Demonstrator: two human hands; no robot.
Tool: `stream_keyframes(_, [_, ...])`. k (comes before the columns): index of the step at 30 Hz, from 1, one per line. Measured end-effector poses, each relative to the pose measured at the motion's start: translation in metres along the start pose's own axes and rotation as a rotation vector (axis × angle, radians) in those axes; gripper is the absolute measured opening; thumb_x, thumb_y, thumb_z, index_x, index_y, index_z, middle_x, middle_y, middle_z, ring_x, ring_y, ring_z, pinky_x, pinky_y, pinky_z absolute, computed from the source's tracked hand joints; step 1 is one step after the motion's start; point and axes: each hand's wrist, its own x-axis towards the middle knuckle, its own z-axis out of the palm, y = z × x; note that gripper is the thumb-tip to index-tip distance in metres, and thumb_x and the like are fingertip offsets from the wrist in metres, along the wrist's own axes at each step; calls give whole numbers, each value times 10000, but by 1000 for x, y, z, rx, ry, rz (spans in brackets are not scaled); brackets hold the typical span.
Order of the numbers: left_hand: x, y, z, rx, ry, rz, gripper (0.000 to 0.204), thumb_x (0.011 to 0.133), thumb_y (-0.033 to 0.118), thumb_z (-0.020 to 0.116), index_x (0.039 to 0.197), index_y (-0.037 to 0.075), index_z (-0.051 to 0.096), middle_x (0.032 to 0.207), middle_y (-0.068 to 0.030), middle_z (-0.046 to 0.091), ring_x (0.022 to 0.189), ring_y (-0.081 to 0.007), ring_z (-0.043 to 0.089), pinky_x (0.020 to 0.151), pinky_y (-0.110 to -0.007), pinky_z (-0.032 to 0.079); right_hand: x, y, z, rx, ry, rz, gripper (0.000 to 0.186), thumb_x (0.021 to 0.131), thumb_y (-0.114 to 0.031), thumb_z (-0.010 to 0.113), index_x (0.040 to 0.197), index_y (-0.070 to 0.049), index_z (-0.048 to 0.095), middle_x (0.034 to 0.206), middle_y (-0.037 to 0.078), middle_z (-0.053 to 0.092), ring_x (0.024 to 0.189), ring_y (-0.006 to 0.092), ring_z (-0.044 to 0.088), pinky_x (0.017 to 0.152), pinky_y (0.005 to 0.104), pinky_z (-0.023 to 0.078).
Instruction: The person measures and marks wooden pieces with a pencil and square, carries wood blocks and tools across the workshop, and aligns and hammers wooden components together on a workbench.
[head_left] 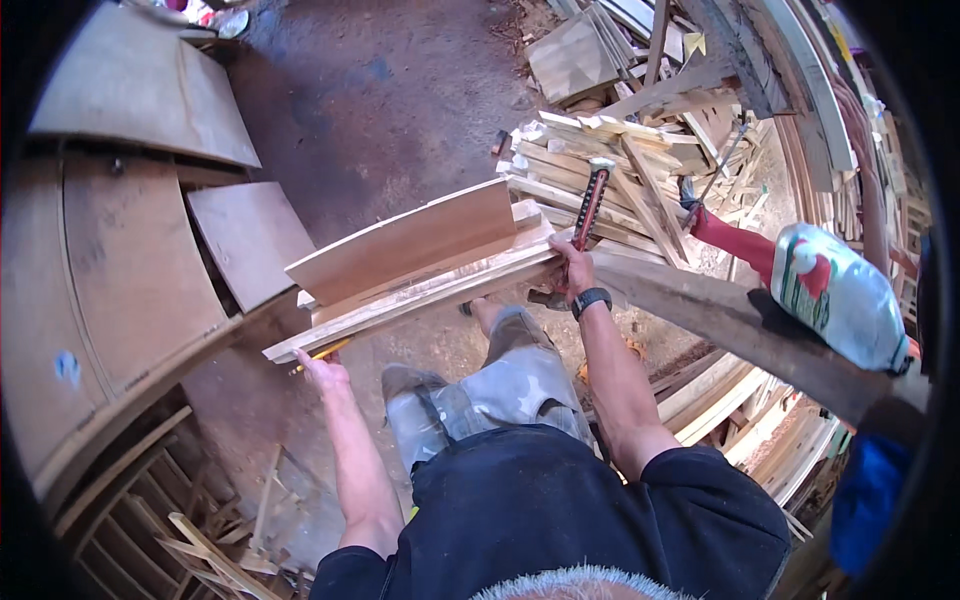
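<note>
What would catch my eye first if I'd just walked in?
Probably the wooden assembly in the middle, its ends in the left grip and right grip. Next, the big clear bottle lying tilted at the right. Then the messy heap of wood strips beyond the assembly's right end.

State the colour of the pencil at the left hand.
Yellow: the pencil shows best in the head view.
</note>
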Motion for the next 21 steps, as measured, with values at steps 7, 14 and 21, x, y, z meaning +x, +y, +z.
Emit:
stream_keyframes(7, [10,12,181,44,-198,5,556,1013,500,476,1309,31,509,1288,-141,586,1161,-296,580,972,-467,511,64,-80,-2,245,46,-51,175,820,-311,761,838,-176,651,652,-44,581,488,92,508,427,245,373])
stream_keyframes(14, [58,20,345,67,-427,-18,514,1020,494,472,1296,63,522,1249,-113,604,1107,-261,603,935,-430,527,122,-133,27,335,79,-93,172,820,-276,785,844,-186,639,626,-57,559,450,82,476,396,245,345])
stream_keyframes(21, [86,15,514,217,-526,-135,530,1038,474,440,1334,38,499,1305,-116,570,1152,-269,570,997,-448,478,152,-166,69,500,369,-76,227,820,-325,776,828,-175,606,611,-34,536,406,120,462,380,267,356])
